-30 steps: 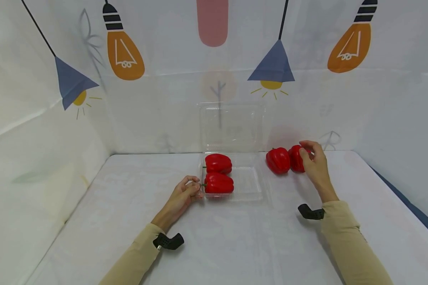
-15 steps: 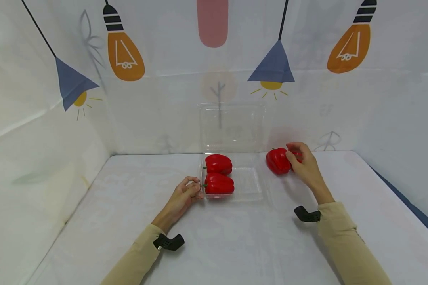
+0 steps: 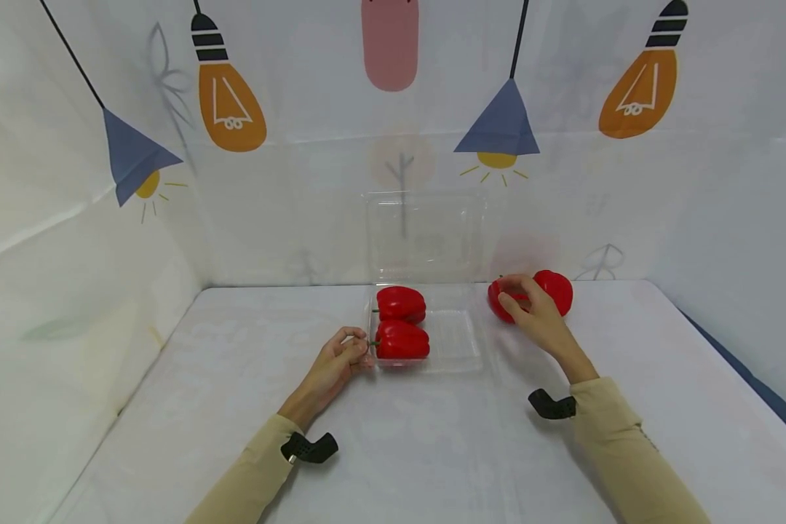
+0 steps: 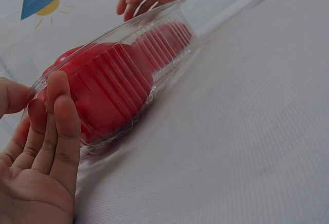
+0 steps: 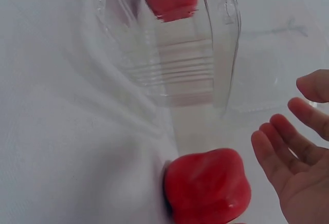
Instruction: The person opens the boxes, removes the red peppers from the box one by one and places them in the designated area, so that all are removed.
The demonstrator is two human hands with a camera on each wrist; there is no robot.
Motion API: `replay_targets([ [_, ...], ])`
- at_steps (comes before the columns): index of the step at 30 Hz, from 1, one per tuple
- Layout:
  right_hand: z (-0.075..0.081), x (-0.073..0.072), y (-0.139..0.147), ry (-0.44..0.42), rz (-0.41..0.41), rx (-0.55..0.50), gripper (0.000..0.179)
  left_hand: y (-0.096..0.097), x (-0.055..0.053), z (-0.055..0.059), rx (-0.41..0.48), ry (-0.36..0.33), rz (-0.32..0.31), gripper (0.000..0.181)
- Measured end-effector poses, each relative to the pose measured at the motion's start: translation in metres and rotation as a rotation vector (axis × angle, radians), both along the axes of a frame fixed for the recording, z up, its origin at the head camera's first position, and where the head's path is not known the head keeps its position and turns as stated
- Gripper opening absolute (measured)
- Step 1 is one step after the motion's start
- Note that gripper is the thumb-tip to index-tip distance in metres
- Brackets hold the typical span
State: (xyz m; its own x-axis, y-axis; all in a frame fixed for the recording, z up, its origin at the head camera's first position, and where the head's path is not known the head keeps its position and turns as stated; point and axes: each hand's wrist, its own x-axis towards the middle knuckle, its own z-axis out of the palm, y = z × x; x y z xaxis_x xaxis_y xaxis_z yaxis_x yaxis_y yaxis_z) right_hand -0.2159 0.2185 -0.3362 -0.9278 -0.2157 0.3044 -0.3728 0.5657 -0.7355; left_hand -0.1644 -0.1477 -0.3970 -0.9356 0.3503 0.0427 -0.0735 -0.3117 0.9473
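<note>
A clear plastic clamshell container (image 3: 456,335) sits on the white table with its lid raised at the back. In its left half lie two red bell peppers, one behind (image 3: 401,303) and one in front (image 3: 402,340). My left hand (image 3: 330,370) pinches the container's left rim between thumb and fingers. To the right of the container, my right hand (image 3: 542,324) hovers over a red bell pepper (image 3: 496,300), partly hiding it. In the right wrist view, that hand's fingers (image 5: 272,162) are relaxed and apart from the pepper (image 5: 208,185). Another bell pepper (image 3: 555,289) stands just behind the hand.
The clear lid (image 3: 426,236) stands upright against the printed backdrop (image 3: 288,204). White cloth covers the table (image 3: 393,451). Both wrists carry black camera mounts, one on the left (image 3: 311,447) and one on the right (image 3: 552,405).
My right hand has moved left, from the rightmost pepper to over the one nearer the container, so the rightmost pepper shows again. The left hand stays at the rim.
</note>
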Motion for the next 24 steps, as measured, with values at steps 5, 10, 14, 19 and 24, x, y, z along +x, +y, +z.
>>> replay_targets([
  [5, -0.001, 0.001, -0.006, -0.031, 0.016, 0.011, 0.042, 0.001, -0.001, 0.0, 0.004, 0.002, -0.002, 0.018],
  [10, -0.002, 0.004, -0.013, -0.037, 0.06, 0.015, 0.041, 0.0, 0.0, -0.002, 0.012, -0.005, 0.008, 0.018],
  [14, -0.004, 0.007, -0.021, -0.042, 0.104, 0.023, 0.037, 0.0, 0.001, -0.004, 0.017, -0.006, 0.006, 0.018],
  [19, -0.003, 0.013, -0.03, -0.079, 0.163, 0.024, 0.038, 0.0, 0.001, -0.004, 0.005, -0.005, 0.006, 0.017],
  [24, 0.0, 0.017, -0.039, -0.091, 0.228, 0.031, 0.041, 0.001, -0.001, -0.004, -0.002, 0.02, 0.013, 0.019],
])
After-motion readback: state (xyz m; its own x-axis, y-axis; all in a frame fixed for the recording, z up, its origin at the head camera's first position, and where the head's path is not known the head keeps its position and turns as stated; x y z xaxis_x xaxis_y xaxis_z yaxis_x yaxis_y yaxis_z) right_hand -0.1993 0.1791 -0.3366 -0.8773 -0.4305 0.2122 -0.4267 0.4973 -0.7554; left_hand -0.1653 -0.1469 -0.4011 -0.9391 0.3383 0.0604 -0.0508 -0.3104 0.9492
